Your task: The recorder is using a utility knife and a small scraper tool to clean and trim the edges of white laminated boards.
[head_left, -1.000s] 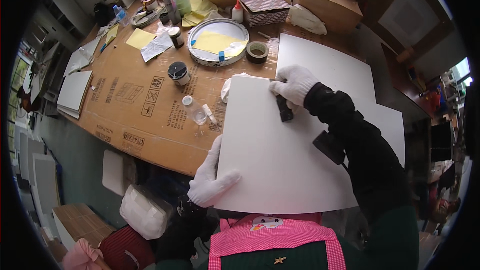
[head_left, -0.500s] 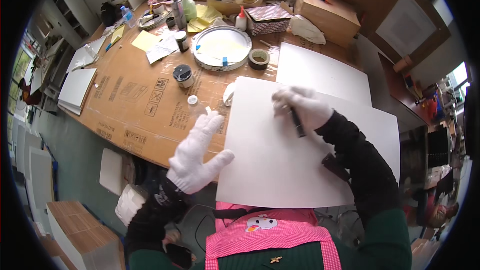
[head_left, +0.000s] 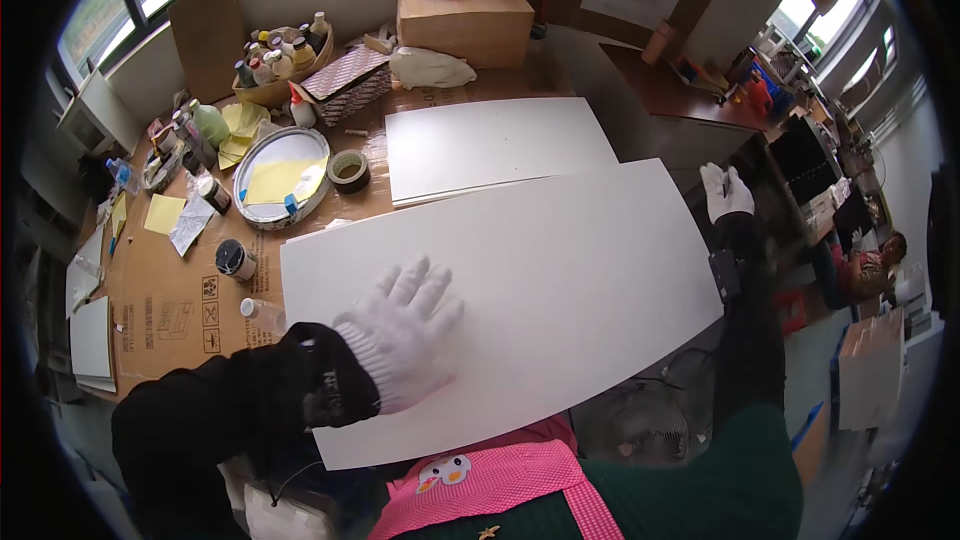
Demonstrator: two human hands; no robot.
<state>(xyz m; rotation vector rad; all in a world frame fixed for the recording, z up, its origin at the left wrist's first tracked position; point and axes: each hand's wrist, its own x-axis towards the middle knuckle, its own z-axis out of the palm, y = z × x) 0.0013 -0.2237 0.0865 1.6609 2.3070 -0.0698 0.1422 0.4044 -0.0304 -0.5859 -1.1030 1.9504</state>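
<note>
A large white board [head_left: 560, 270] lies in front of me, its near edge by my pink checked apron. My left hand [head_left: 405, 330], in a white knit glove, rests flat on the board's left part with fingers spread. Past the board's right edge, my white-gloved right hand [head_left: 728, 198] is raised with fingers closed. A slim dark pen-like tool [head_left: 729, 176] shows between its fingers, mostly hidden. Another stack of white boards [head_left: 490, 140] lies behind the large one. Left of the board lies a clear bottle with a white cap [head_left: 262, 314].
On the cardboard-covered table [head_left: 170, 290] stand a dark-lidded jar [head_left: 234, 259], a tape roll [head_left: 348, 171], a round paint-stained lid [head_left: 268, 216] and a box of bottles [head_left: 290, 65]. A carton [head_left: 465, 25] is at the back. A person [head_left: 868, 265] is far right.
My view has turned right. My left hand has come from beside the board onto its surface. My right hand, with the dark tool, has left the board and moved out past its right edge.
</note>
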